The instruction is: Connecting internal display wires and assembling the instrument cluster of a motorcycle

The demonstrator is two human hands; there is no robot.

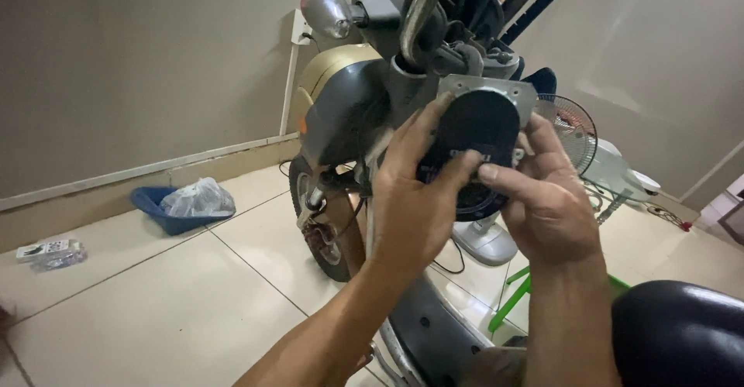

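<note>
Between both hands, a round black horn-like unit (473, 151) sits against the scooter's (349, 108) grey bracket (484, 86): left hand (411, 201) cups its side, right hand (542, 205) pinches its front w/ thumb. Unit looks seated but not yet let go.

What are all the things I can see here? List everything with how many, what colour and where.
scooter: one, grey and gold, centre
round part: one, black, oval, on a silver bracket at the scooter's steering column, held by both hands
turn signal: one, chrome with red tip, top
seat: one, black, bottom right
fan: one, white, behind the hands
basin: one, blue, with a clear bag, by the left wall
small packets: on the floor, far left
left hand: on the part's left side
right hand: on its right side
</note>
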